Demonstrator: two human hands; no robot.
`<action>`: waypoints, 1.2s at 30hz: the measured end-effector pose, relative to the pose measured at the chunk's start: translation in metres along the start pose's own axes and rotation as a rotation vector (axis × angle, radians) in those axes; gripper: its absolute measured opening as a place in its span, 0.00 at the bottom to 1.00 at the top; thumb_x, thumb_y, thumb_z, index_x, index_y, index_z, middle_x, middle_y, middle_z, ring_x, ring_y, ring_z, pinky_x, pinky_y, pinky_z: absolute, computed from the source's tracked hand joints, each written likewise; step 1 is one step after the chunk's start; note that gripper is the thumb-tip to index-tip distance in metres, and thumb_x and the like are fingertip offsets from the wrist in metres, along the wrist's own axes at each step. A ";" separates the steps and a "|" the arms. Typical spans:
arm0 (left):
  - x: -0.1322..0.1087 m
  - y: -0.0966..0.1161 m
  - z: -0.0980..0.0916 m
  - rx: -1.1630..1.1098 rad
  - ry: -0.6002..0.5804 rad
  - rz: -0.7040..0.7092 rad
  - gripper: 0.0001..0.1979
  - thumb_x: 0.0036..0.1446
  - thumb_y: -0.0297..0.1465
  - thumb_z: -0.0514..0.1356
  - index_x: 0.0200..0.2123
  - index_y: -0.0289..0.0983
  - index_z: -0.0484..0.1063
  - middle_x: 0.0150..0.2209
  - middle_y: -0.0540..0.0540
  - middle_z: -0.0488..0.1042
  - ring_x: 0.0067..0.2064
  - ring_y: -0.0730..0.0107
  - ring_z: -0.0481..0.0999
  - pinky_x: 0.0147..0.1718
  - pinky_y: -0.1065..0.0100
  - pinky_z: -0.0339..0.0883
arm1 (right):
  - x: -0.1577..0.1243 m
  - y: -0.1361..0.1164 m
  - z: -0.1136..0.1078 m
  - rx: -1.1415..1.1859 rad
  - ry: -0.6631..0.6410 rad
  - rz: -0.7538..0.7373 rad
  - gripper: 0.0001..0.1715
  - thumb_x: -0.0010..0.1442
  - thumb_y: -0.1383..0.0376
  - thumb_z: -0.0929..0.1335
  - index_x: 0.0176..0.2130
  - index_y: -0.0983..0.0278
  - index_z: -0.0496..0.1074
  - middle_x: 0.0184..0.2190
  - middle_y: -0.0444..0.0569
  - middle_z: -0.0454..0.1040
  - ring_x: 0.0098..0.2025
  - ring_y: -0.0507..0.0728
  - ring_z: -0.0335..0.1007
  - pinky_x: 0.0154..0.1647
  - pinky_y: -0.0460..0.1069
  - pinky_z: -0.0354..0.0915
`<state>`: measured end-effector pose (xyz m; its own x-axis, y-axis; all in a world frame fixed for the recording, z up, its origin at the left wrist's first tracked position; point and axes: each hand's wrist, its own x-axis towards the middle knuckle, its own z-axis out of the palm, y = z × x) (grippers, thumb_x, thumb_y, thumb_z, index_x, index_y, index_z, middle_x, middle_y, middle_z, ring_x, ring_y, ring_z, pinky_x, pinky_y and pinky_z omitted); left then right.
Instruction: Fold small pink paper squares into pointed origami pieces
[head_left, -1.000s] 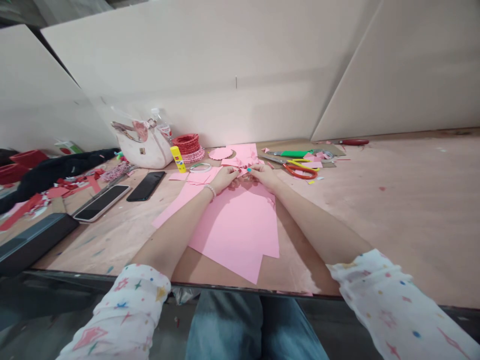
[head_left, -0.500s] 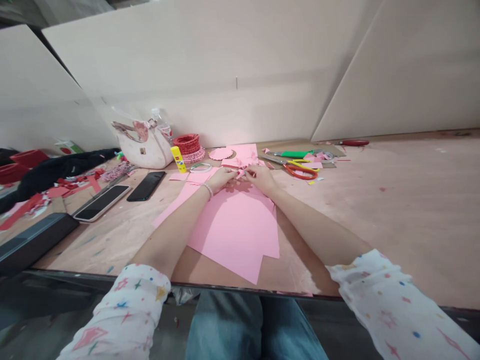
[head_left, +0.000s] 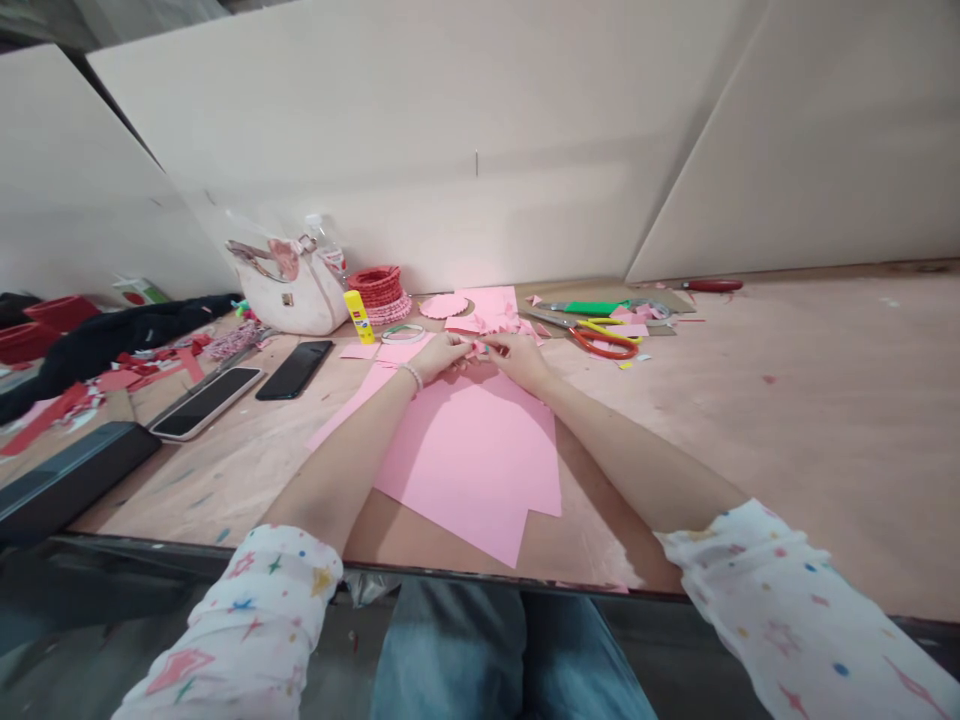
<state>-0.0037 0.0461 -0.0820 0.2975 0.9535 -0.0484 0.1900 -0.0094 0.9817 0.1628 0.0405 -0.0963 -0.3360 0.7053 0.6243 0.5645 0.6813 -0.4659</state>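
My left hand (head_left: 442,356) and my right hand (head_left: 519,360) meet above the far edge of a large pink paper sheet (head_left: 469,470). Between their fingertips they pinch a small piece of pink paper (head_left: 478,349), partly hidden by my fingers. A bracelet circles my left wrist. Just beyond my hands lie a pink sheet with cut edges (head_left: 487,308) and a scalloped pink paper circle (head_left: 442,306). Orange-handled scissors (head_left: 604,341) rest to the right of my right hand, out of contact.
A yellow glue stick (head_left: 358,316), a red woven paper basket (head_left: 379,288), and a white handbag (head_left: 285,290) stand at the back. Two dark-screened phones (head_left: 294,369) lie left. Red paper scraps (head_left: 142,365) and dark cloth lie far left. Tape and paper offcuts surround the scissors.
My hands have drawn slightly closer around the small pink piece. The view has shifted a little, with no other visible change.
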 end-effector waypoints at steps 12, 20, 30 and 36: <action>0.003 0.003 -0.005 -0.153 -0.080 -0.068 0.05 0.49 0.26 0.55 0.28 0.30 0.70 0.25 0.47 0.73 0.20 0.85 0.65 0.19 0.82 0.57 | 0.003 0.005 -0.002 -0.115 -0.089 -0.157 0.19 0.55 0.71 0.62 0.46 0.60 0.71 0.36 0.50 0.75 0.39 0.57 0.68 0.42 0.51 0.61; 0.004 0.003 -0.003 -0.147 -0.067 -0.084 0.05 0.49 0.26 0.55 0.24 0.30 0.68 0.20 0.49 0.70 0.18 0.85 0.63 0.15 0.81 0.53 | 0.001 0.004 -0.003 -0.088 -0.138 -0.200 0.19 0.55 0.72 0.61 0.44 0.61 0.72 0.39 0.50 0.74 0.40 0.57 0.68 0.41 0.50 0.61; 0.003 0.001 -0.002 -0.024 -0.042 0.000 0.07 0.51 0.27 0.55 0.24 0.30 0.68 0.20 0.49 0.69 0.17 0.86 0.61 0.14 0.81 0.49 | 0.002 0.004 0.002 0.043 -0.074 -0.066 0.16 0.52 0.72 0.62 0.38 0.62 0.74 0.34 0.49 0.76 0.36 0.55 0.69 0.38 0.50 0.62; -0.005 0.005 0.003 0.123 -0.059 0.061 0.09 0.52 0.30 0.54 0.25 0.30 0.70 0.15 0.52 0.65 0.13 0.85 0.58 0.11 0.79 0.46 | 0.001 0.000 -0.004 0.339 -0.092 0.152 0.11 0.52 0.70 0.61 0.36 0.65 0.70 0.24 0.45 0.72 0.25 0.50 0.65 0.27 0.45 0.61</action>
<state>-0.0018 0.0407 -0.0777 0.3658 0.9307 -0.0032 0.2821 -0.1076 0.9533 0.1653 0.0404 -0.0927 -0.3422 0.8077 0.4802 0.3371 0.5825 -0.7396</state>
